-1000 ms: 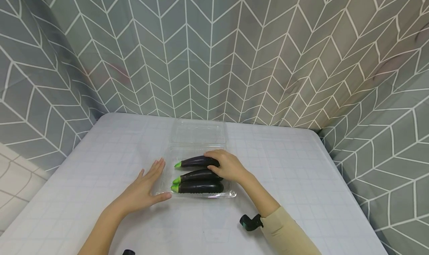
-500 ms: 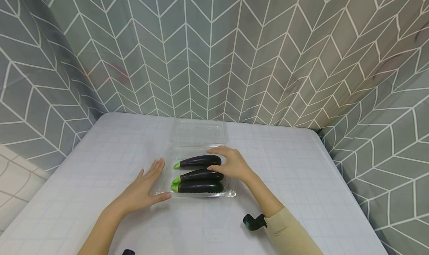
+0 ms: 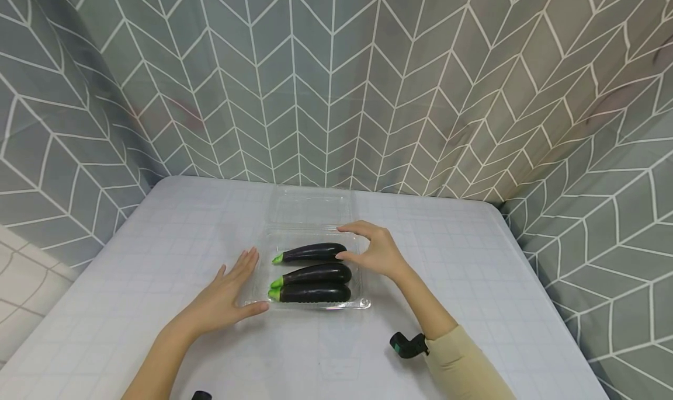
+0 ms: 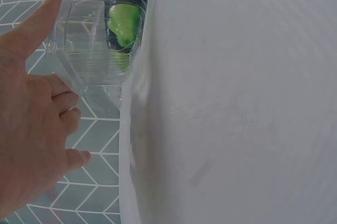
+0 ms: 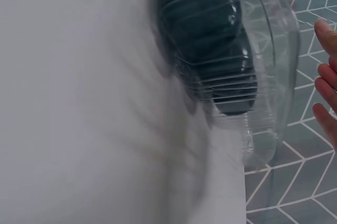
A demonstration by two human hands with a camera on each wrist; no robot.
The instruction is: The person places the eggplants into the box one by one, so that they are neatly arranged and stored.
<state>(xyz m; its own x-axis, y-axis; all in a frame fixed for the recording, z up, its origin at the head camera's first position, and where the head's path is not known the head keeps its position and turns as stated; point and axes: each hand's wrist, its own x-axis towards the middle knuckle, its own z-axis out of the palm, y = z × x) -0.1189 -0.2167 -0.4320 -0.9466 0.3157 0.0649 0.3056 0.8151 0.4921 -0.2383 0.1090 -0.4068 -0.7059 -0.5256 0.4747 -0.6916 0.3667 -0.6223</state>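
Note:
Three dark purple eggplants with green stem ends lie side by side in a clear plastic clamshell box (image 3: pixel 363 299). The far eggplant (image 3: pixel 314 251) sits a little apart from the middle eggplant (image 3: pixel 318 274) and the near eggplant (image 3: pixel 315 293). My left hand (image 3: pixel 226 301) rests at the box's left side, fingers straight, thumb at the front corner; the left wrist view shows its thumb and a fingertip against the box wall (image 4: pixel 60 29). Over the box's right edge is my right hand (image 3: pixel 381 252), thumb and fingers spread, holding nothing. In the right wrist view its fingers (image 5: pixel 327 84) stand apart from the box.
The box's clear lid (image 3: pixel 311 207) lies folded back behind it on the white-covered table (image 3: pixel 447 260). A herringbone-patterned curtain (image 3: pixel 336 96) hangs around the table's back and sides. A black wrist camera (image 3: pixel 409 345) sits at the right cuff.
My right hand has let go of the far eggplant and drawn back to the right, its fingers spreading. The left hand stays where it was.

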